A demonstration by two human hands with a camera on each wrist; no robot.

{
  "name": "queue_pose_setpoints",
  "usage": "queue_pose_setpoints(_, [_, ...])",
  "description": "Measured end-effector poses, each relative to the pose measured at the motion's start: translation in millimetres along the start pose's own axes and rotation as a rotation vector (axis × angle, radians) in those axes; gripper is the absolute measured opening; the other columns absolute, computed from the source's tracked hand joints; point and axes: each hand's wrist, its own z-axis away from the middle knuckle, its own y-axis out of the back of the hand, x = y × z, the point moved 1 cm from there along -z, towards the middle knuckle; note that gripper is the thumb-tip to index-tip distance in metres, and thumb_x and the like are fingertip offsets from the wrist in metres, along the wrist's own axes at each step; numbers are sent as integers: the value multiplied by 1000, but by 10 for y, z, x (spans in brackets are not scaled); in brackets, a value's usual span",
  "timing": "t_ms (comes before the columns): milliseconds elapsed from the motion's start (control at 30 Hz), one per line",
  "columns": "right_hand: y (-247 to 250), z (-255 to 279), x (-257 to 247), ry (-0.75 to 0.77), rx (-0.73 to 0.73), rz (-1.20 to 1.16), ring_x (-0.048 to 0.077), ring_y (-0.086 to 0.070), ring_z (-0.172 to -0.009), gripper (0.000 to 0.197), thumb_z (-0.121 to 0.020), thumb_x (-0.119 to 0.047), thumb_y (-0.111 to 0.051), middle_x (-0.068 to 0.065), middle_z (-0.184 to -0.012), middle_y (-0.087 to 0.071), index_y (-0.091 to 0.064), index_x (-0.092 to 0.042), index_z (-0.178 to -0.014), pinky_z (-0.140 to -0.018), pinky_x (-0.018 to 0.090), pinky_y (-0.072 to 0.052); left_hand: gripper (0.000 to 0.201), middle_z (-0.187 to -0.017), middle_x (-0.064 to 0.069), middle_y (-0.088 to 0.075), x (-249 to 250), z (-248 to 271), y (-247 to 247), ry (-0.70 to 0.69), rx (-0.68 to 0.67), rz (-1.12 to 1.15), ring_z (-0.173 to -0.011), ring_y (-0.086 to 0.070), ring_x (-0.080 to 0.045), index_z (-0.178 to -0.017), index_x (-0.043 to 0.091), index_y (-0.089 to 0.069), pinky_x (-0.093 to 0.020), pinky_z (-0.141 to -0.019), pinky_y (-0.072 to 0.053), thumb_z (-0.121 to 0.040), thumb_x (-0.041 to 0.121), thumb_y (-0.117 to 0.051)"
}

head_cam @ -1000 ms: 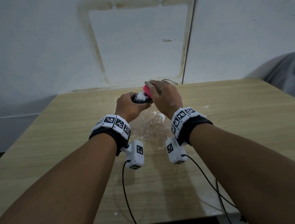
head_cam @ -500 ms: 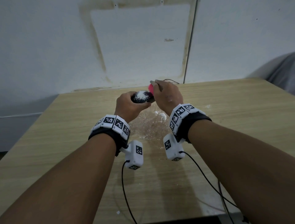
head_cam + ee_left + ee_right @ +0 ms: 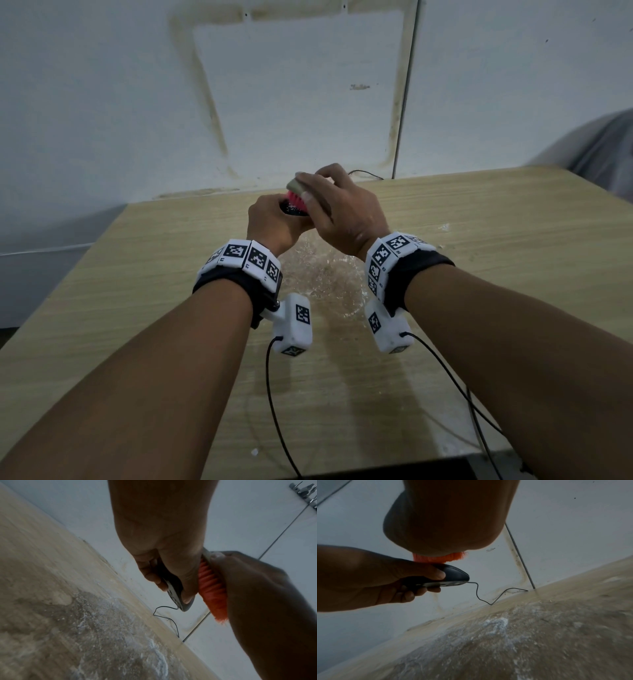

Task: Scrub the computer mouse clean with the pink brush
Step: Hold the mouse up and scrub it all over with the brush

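My left hand [image 3: 274, 219] grips a black computer mouse [image 3: 291, 209] and holds it up above the wooden table [image 3: 137, 274]. In the right wrist view the mouse [image 3: 453, 576] lies level, thumb on its side, fingers curled underneath. My right hand [image 3: 337, 205] grips the pink brush [image 3: 297, 199] by its pale back. Its bristles [image 3: 436, 558] press down on the top of the mouse. The left wrist view shows the bristles [image 3: 211, 588] against the mouse [image 3: 178, 596]. A thin black cord [image 3: 488, 595] runs from the mouse to the table's far edge.
A wet, foamy patch [image 3: 322, 274] spreads over the table under the hands, with white suds [image 3: 496, 623]. A white wall [image 3: 308, 85] stands just behind the table. Black sensor cables [image 3: 274, 394] hang from my wrists toward the near edge. Grey cloth [image 3: 606, 150] lies at far right.
The brush has slid left and back over the top of the mouse, hiding the white foam seen on it before. My left hand keeps the mouse in the same place.
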Motion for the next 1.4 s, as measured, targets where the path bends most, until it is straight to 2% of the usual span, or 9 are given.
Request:
queue_pose_setpoints(167, [-25, 27, 153, -271, -27, 91, 25, -68, -80, 37, -108, -44, -34, 9, -127, -53, -52, -25, -135, -66, 44, -61, 37, -78, 4, -70, -78, 16, 8, 25, 21, 66, -62, -59, -1, -93, 17, -75, -10, -49, -39, -64, 36, -89])
queue_pose_setpoints(233, [22, 17, 161, -341, 0, 32, 24, -67, -83, 37, -108, -43, -33, 9, -127, -52, -52, -25, -134, -69, 42, -60, 39, -81, 3, -71, -61, 15, 0, 32, 23, 69, -64, -61, -2, -94, 17, -75, -12, -51, -41, -64, 35, -90])
queue_pose_setpoints(367, [83, -4, 20, -86, 9, -66, 21, -65, -79, 49, -104, -43, -34, 13, -125, -55, -54, -14, -138, -60, 31, -57, 22, -65, 6, -65, 22, -3, -14, 45, 8, 38, -53, -54, -3, -70, 22, -70, -6, -43, -35, -67, 34, -87])
queue_pose_setpoints(467, [21, -5, -51, 23, 6, -34, 23, -66, -73, 44, -103, -40, -39, 11, -121, -58, -58, -15, -135, -54, 31, -55, 23, -58, 9, -60, 46, -11, 36, 54, 29, 7, -51, -51, -1, -61, 24, -64, -9, -41, -32, -72, 33, -83])
queue_pose_setpoints(733, [17, 7, 160, -317, 2, 46, 26, -68, -81, 36, -109, -41, -35, 11, -125, -54, -56, -23, -131, -68, 40, -60, 40, -80, 0, -73, 14, 8, 58, 19, 59, 37, -68, -65, -10, -93, 17, -77, -16, -56, -46, -61, 36, -90])
queue_pose_setpoints(967, [47, 17, -49, -19, 40, -26, 23, -67, -75, 42, -102, -39, -43, 8, -115, -62, -60, -16, -133, -57, 35, -58, 18, -58, 10, -60, 96, 34, 38, 28, 32, 25, -53, -53, -3, -67, 23, -68, -7, -41, -34, -70, 30, -84])
queue_pose_setpoints(1067, [-5, -11, -22, -75, 33, 24, 24, -68, -75, 39, -104, -40, -44, 8, -116, -61, -58, -19, -134, -57, 36, -59, 21, -64, 8, -65, 56, 27, 76, 25, 32, 39, -55, -55, -2, -74, 22, -72, -7, -45, -36, -66, 33, -88])
queue_pose_setpoints(1233, [31, -64, 140, -334, 8, 1, 22, -65, -85, 40, -108, -42, -34, 13, -127, -52, -48, -24, -141, -70, 38, -59, 36, -76, 4, -72, 65, -13, 134, 31, 45, 65, -66, -65, -9, -90, 19, -75, -18, -55, -47, -63, 38, -89])
queue_pose_setpoints(1400, [66, -11, 27, -131, 5, -124, 21, -63, -85, 44, -107, -35, -38, 11, -125, -52, -46, -18, -146, -66, 33, -59, 30, -64, 2, -71, 139, -10, 79, 45, -4, 102, -54, -63, -10, -77, 14, -75, -19, -49, -49, -68, 42, -85])
